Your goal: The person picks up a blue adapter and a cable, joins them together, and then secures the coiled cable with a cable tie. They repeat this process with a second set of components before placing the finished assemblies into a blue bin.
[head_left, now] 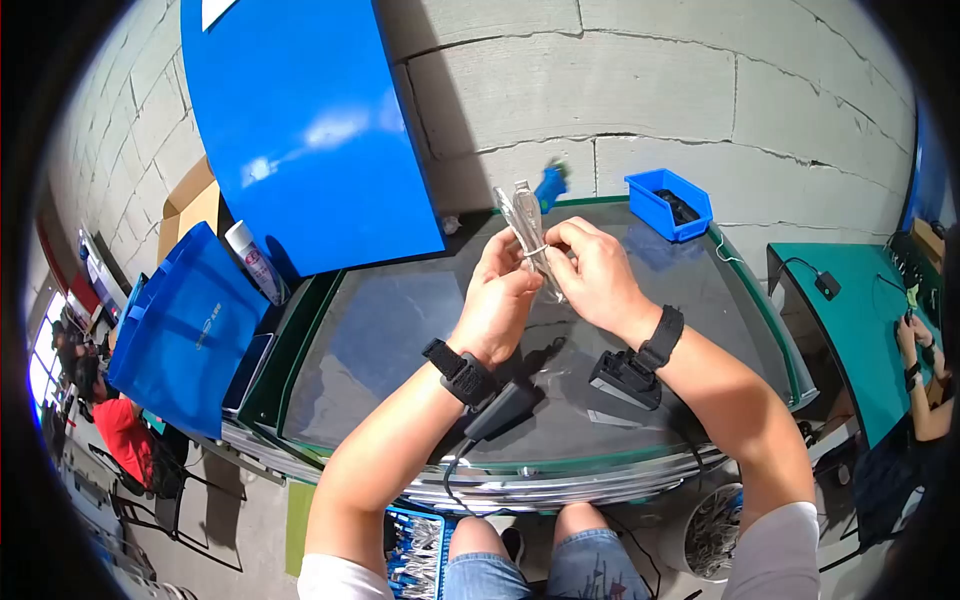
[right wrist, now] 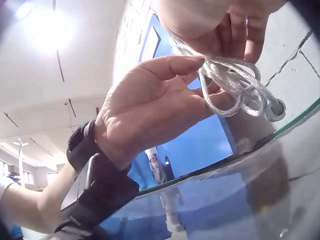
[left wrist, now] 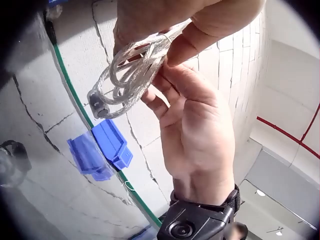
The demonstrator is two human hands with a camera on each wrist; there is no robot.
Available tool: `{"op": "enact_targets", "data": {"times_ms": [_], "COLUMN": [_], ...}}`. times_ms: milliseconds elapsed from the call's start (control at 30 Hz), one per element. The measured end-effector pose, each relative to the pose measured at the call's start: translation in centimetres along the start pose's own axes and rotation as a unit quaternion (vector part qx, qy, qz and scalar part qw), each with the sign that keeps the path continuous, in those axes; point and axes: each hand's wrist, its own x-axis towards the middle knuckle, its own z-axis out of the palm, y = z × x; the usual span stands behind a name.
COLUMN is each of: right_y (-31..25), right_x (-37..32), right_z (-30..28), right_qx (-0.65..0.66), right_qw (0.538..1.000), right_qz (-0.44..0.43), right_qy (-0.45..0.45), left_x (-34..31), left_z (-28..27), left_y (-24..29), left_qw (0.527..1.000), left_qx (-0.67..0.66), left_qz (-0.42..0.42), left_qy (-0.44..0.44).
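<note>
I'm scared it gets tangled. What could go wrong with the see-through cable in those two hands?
The coiled cable is pinched only near its middle by the left hand and right hand, so its loops might spring apart and tangle. It is held above the glass table; if it slips, its plug could knock the glass.

The cable in the grip is clear with a silver shine. Right beyond the grip, the bin is blue. Below the grip, the table is grey with a green rim; the wall behind is pale grey.
</note>
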Motion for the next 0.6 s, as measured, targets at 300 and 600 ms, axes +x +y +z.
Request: {"op": "enact_targets", "data": {"times_ms": [300,600], "right_y": [-1.1,0.5], "right_x": [0.9,0.4], "right_z": [-0.1,-2.7], "right_qx": [0.015,0.359], "right_qw": [1.000,0.916], "right_qz": [0.017,0.142], "right_qy": [-0.004,-0.112], "left_x": [0.1,0.4], "left_z": [0.3,-2.7], "left_y": [0.5,1.0], "left_qw": [0.994,0.982], "left_qx": [-0.095,-0.161], "left_qz": [0.044,-0.093], "left_qy": [0.017,0.044]}}
